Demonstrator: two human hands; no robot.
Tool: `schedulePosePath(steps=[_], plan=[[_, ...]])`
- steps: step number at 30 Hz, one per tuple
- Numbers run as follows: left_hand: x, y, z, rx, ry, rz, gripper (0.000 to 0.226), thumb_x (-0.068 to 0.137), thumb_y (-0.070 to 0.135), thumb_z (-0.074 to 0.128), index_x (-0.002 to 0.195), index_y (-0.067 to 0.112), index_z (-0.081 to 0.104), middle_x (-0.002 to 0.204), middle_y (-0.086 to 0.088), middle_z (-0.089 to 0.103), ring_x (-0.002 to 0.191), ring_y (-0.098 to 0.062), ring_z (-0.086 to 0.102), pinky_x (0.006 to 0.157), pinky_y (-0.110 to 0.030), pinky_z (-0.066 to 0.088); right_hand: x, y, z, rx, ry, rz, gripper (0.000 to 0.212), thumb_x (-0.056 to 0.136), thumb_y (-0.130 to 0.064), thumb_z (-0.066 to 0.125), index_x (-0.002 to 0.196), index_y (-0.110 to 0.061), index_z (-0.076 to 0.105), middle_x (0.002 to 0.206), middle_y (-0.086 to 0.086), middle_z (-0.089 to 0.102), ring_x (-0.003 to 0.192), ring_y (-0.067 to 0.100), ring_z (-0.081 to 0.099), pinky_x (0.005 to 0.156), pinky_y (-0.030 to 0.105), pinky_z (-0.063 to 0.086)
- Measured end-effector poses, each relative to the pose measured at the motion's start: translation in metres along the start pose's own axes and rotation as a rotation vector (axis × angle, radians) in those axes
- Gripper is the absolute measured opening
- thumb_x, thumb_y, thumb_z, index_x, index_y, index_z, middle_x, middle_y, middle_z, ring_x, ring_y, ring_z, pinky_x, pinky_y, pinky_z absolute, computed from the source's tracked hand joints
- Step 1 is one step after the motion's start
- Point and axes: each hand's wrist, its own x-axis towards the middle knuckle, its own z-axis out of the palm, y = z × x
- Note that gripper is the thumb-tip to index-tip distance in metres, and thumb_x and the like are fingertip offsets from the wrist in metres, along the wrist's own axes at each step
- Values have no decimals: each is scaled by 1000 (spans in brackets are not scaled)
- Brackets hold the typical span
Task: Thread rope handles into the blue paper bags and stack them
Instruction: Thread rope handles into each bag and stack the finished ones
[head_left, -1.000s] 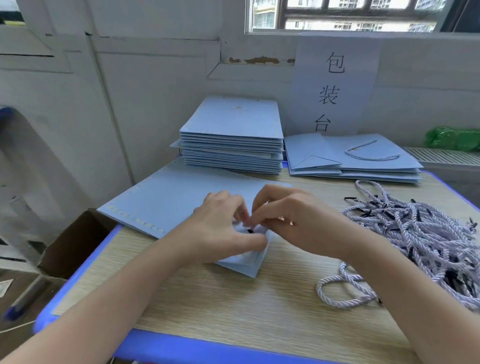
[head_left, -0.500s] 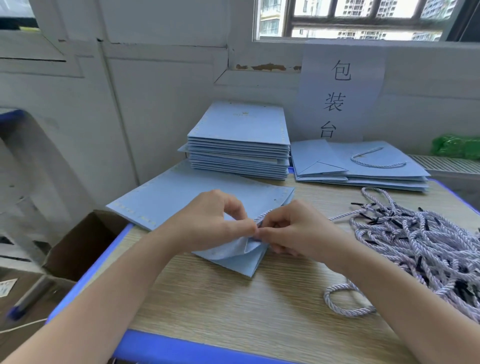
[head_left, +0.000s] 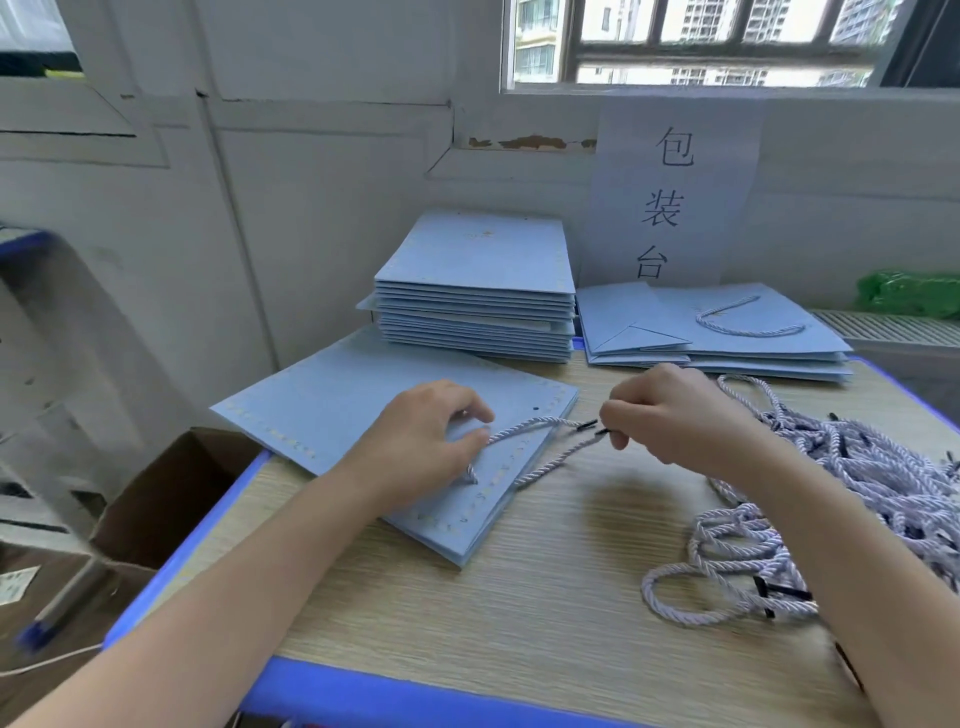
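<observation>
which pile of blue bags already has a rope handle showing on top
The low stack at the back right, below the paper sign; a rope loop lies on its top bag. The taller stack shows none.

The person is wearing nothing on the forearms: no sleeves are showing. The left hand (head_left: 426, 436) and right hand (head_left: 680, 415) are wearing no gloves, rings or watch.
</observation>
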Motion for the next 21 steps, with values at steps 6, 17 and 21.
schedulePosePath(steps=[6,17,21], plan=[[1,-1,2,44,3,43,43,90,0,44,126,20,57,131,5,52,122,-8,43,87,-10,26,9,10,9,-256,102,15,18,86,-26,53,71,-18,59,67,-3,59,63,14,51,55,26,37],[1,4,11,199,-56,47,57,89,53,54,137,23,46,145,8,40,133,-7,32,104,-21,23,12,7,32,-9,6,-322,14,85,-26,64,99,-30,65,83,-15,49,73,6,50,69,23,41],[1,6,12,195,-68,42,75,70,71,44,130,26,51,131,11,48,125,-7,40,105,-26,29,14,5,38,-133,23,-394,21,85,-30,67,105,-29,71,80,-18,42,71,9,50,73,27,42]])
